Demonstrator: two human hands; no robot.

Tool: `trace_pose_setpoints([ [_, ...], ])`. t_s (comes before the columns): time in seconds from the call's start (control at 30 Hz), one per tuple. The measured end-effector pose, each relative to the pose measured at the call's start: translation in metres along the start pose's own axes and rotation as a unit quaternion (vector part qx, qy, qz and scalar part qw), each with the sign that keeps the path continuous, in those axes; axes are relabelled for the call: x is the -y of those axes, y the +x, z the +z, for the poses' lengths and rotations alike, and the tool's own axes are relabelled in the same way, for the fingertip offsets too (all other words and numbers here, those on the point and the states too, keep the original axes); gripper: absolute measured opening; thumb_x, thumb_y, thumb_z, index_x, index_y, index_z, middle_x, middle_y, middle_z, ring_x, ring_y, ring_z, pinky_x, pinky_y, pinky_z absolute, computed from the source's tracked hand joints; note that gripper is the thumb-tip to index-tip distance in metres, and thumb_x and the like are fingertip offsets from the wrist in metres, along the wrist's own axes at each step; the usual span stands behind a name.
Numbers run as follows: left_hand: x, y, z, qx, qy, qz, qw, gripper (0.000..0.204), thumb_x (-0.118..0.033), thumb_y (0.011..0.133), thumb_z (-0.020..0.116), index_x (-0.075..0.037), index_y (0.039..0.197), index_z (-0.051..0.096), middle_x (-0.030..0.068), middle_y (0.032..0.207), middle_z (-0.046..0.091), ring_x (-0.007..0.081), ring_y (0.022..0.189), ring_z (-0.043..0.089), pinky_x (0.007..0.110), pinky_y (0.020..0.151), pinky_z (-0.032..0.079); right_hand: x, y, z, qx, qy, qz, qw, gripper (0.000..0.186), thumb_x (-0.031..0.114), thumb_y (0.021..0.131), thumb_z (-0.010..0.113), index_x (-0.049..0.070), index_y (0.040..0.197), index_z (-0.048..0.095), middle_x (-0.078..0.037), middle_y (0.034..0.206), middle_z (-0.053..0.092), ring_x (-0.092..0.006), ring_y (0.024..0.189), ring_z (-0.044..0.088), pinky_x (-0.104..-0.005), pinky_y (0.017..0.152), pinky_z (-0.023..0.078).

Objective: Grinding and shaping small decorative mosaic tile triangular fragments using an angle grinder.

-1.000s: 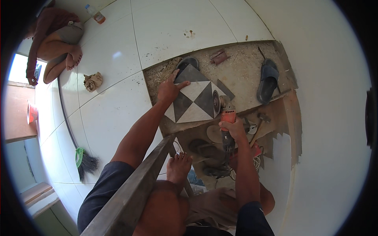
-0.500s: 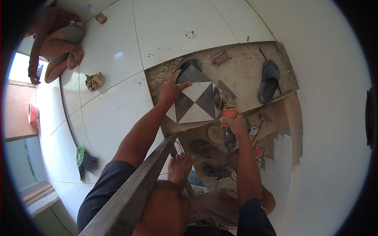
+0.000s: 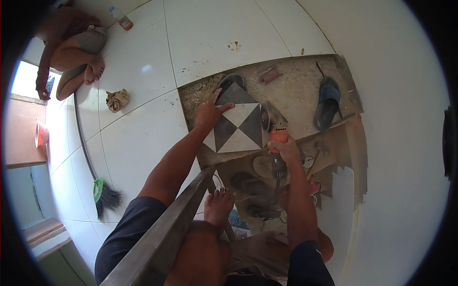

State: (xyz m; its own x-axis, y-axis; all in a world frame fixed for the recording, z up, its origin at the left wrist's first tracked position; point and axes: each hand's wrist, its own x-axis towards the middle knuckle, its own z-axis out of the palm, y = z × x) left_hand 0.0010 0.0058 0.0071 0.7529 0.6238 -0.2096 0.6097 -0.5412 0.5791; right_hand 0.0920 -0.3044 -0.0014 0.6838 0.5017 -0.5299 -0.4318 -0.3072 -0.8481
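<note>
The left hand, fingers spread and thumb out, lies flat on a black-and-white patterned tile near the left edge of the floor's untiled patch. The right hand is closed around an orange angle grinder, its disc upright at the tile's right edge (whether the two touch, I cannot tell). The tile's far corner covers part of one dark slipper; another slipper sits near the patch's right edge.
</note>
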Motion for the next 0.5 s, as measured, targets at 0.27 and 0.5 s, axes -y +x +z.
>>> trace_pose_setpoints([
  [0.27,0.001,0.001,0.000,0.002,0.005,0.001,1.000,0.098,-0.076,0.077,0.069,-0.024,0.155,0.042,0.0193,0.129,0.067,0.0381,0.119,0.065,0.048,0.100,0.052,0.004,0.008,0.000,0.010,0.012,0.004,1.000,0.040,0.016,0.075,0.083,0.002,0.109,0.067,-0.004,0.088,0.068,-0.0128,0.071,0.066,-0.0288,0.065,0.055],
  [0.5,0.000,-0.002,-0.004,-0.003,0.003,-0.001,1.000,0.097,-0.075,0.076,0.070,-0.024,0.154,0.044,0.0200,0.127,0.068,0.0374,0.117,0.066,0.047,0.099,0.052,0.009,0.013,0.003,0.010,0.008,0.000,1.000,0.040,0.016,0.075,0.083,0.001,0.109,0.066,-0.003,0.087,0.067,-0.0124,0.071,0.066,-0.0294,0.066,0.055],
])
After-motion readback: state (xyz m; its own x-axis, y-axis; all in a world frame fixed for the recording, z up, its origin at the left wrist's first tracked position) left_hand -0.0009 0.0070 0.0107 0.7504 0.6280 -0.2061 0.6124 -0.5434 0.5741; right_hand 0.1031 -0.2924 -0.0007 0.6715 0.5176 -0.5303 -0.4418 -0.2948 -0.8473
